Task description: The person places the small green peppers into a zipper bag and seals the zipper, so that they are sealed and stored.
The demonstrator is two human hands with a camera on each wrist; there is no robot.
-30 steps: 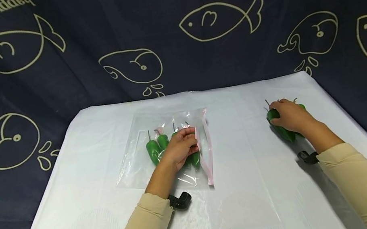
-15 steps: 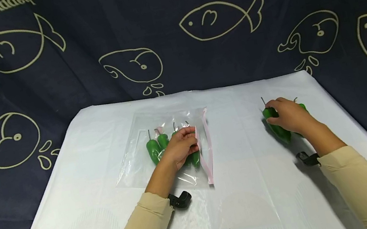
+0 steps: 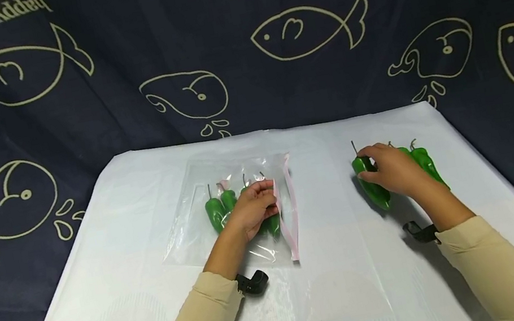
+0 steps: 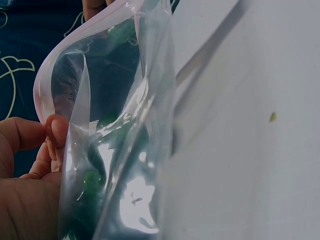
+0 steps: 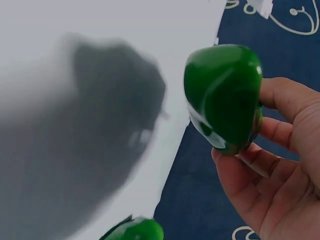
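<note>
A clear plastic zip bag with a pink-edged mouth lies on the table, and several green peppers are inside it. My left hand pinches the bag's near mouth edge between thumb and fingers; in the left wrist view the fingers hold the film and the mouth gapes. Out to the right, my right hand grips a green pepper between thumb and fingers, its thin stem pointing away. The right wrist view has that pepper end-on, off the table surface.
More green peppers lie on the table beyond my right hand, partly hidden by it. The white-covered table meets a dark blue fish-print cloth at the back. A black wrist camera sits on my left wrist.
My right hand has drawn one green pepper leftward, away from the others, which show more now. My left hand and the bag have stayed in place.
</note>
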